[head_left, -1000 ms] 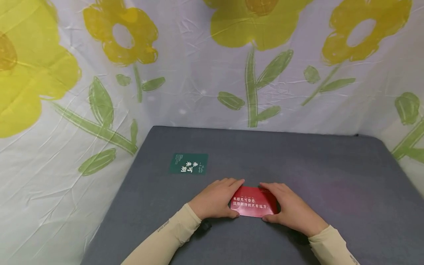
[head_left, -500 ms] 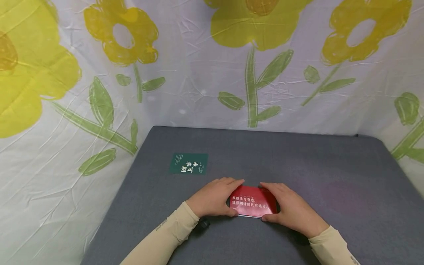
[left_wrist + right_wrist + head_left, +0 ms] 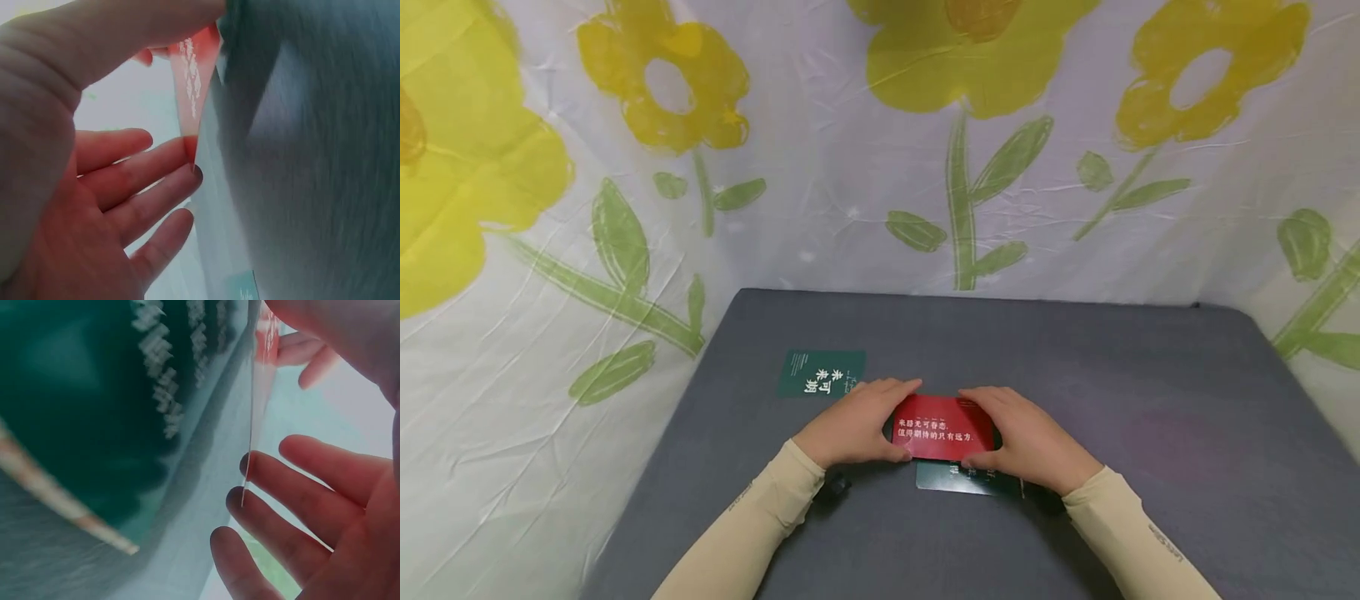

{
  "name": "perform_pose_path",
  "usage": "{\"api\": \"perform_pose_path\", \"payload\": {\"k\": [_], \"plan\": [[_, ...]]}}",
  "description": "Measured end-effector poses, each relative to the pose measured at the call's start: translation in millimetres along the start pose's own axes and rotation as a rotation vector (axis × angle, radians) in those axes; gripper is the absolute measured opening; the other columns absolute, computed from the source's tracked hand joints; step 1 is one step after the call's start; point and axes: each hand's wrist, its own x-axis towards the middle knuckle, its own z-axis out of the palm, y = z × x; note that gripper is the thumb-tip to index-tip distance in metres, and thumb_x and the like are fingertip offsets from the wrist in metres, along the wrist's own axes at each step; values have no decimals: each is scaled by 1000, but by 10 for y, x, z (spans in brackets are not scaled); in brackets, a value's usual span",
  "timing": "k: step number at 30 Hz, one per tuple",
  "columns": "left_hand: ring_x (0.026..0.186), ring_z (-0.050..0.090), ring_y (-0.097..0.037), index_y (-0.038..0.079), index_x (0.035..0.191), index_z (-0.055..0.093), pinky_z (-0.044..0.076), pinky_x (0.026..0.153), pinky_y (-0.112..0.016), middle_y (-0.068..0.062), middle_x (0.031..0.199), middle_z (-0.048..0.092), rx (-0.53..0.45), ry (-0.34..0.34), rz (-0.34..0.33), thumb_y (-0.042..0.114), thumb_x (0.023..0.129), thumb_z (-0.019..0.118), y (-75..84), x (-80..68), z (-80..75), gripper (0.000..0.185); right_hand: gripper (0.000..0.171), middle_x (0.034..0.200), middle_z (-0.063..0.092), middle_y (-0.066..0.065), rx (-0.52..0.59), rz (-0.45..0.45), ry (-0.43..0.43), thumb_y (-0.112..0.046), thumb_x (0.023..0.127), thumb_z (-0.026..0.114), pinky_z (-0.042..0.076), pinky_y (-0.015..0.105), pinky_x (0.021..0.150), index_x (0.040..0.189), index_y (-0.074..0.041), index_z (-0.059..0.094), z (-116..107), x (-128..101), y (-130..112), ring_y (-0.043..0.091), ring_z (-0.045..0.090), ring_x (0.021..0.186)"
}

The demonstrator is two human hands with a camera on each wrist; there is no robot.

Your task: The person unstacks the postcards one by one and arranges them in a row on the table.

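A red card (image 3: 942,427) with white Chinese writing is held between both hands, close over the table. At its left end my left hand (image 3: 853,427) pinches it, thumb along the near edge and fingers at the far edge. My right hand (image 3: 1033,440) grips the other end the same way. In the left wrist view the red card (image 3: 190,75) slants between thumb and fingertips. The right wrist view has it nearly edge-on. Below and nearer lies a dark green card (image 3: 951,478) with white characters, partly covered by the red card and right hand.
Another green card (image 3: 816,372) with white writing lies farther back on the left of the grey table (image 3: 1075,350). A beige-and-orange strip (image 3: 69,494) runs along the nearer green card's edge. Behind the table hangs a white flower-printed cloth (image 3: 820,183).
Both hands have raised the red card and shifted it away from the body, uncovering the green card beneath. The head view has turned slightly.
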Motion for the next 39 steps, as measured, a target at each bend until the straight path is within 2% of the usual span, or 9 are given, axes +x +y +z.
{"api": "perform_pose_path", "payload": {"k": [9,17,22,28,39], "plan": [[148,51,-23,18,168,41,41,126,-48,-4,163,54,-16,-10,-72,40,79,95,-316,130,-209,106,91,150,63,7,-21,-10,-37,-42,76,98,62,51,103,154,-15,58,10,476,-52,29,58,135],[151,48,-24,18,168,40,38,125,-47,-5,166,52,10,-23,-101,39,82,94,-470,277,-308,104,90,150,64,10,-70,-2,-28,-42,77,96,58,55,109,153,-14,58,8,755,-39,32,59,136],[152,49,-26,15,167,42,38,124,-48,-6,165,53,12,-27,-86,38,82,94,-565,325,-316,102,92,150,63,11,-57,21,-66,-43,77,96,60,54,105,154,-14,58,65,848,-21,32,59,135],[152,48,-25,17,167,43,35,126,-47,-5,166,52,3,-47,-96,39,84,92,-683,358,-308,98,89,152,62,10,-45,33,-89,-45,80,94,60,53,105,155,-14,57,129,921,8,30,59,134],[153,46,-28,16,166,45,33,130,-52,-6,165,53,9,-56,-108,40,86,92,-732,378,-342,96,85,152,62,10,-47,35,-92,-42,83,93,57,52,110,154,-13,57,134,1003,14,30,59,135]]}}
